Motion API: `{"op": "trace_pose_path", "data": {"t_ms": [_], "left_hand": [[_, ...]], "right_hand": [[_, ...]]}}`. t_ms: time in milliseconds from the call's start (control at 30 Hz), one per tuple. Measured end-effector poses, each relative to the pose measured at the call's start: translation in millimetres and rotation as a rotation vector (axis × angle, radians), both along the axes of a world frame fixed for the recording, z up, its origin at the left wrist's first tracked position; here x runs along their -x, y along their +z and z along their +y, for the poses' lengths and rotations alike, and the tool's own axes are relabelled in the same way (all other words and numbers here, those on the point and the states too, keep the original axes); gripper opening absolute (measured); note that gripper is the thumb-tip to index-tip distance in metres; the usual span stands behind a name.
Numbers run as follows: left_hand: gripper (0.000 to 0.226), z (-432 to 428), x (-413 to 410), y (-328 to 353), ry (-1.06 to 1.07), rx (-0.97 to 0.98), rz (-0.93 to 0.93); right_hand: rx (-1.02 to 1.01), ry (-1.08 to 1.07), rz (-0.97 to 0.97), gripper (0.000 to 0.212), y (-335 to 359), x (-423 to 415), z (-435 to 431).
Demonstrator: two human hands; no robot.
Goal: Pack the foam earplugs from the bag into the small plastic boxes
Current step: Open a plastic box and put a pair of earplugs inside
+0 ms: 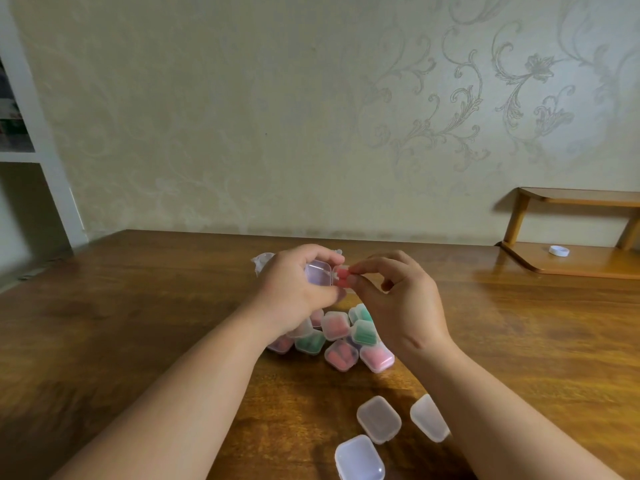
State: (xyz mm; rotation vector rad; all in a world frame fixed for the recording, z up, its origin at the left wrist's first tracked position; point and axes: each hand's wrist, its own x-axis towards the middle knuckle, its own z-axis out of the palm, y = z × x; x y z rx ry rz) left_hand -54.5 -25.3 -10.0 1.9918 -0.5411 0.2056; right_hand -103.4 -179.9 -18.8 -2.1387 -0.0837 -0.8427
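loading step: left hand (294, 289) grips the open box (318, 273); right hand (398, 299) pinches red earplugs (341, 277) at its mouth. next, i judge: seat them, snap lid.

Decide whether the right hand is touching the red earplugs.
Touching. The head view shows the right hand pinching the red earplugs, beside the box the left hand holds.

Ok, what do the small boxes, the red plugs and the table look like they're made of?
Small boxes: probably thin plastic, smooth and milky-translucent; colours show through the filled ones. Red plugs, pinched by the right hand: likely foam, matte with no shine. Table: wood or veneer under glossy varnish; grain and light reflections show.
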Motion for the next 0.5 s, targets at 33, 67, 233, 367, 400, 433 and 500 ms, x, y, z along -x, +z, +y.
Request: {"op": "trace_pose_path", "data": {"t_ms": [33, 67, 233, 367, 400, 433, 500], "left_hand": [[0.039, -0.1, 0.2, 0.4, -0.002, 0.018, 0.003], [0.039, -0.2, 0.6, 0.9, -0.003, 0.029, 0.006], [0.039, 0.2, 1.0, 0.1, -0.033, 0.034, 0.022], [0.045, 1.6, -1.4, -2.2, -0.056, 0.037, 0.023], [0.048, 2.3, -2.5, -2.9, -0.075, 0.047, 0.03], [0.049, 2.6, -3.5, -3.8, -0.105, 0.083, 0.052], [0.041, 1.5, -4.6, -3.7, -0.146, 0.199, 0.119]], "right_hand": [[0.016, -0.027, -0.002, 0.012, -0.6, -0.9, -0.1], [0.022, -0.042, 0.008, 0.016, -1.1, -1.6, -0.2], [-0.005, -0.052, 0.032, 0.012, -1.7, -3.6, -0.2], [-0.237, 0.047, 0.149, 0.021, 1.7, -1.9, -0.4], [-0.288, 0.075, 0.173, 0.025, 2.9, -1.2, -0.5], [-0.326, 0.092, 0.183, 0.026, 3.7, -0.8, -0.8], [-0.365, 0.094, 0.171, 0.022, 5.7, -0.1, -1.7]]}}
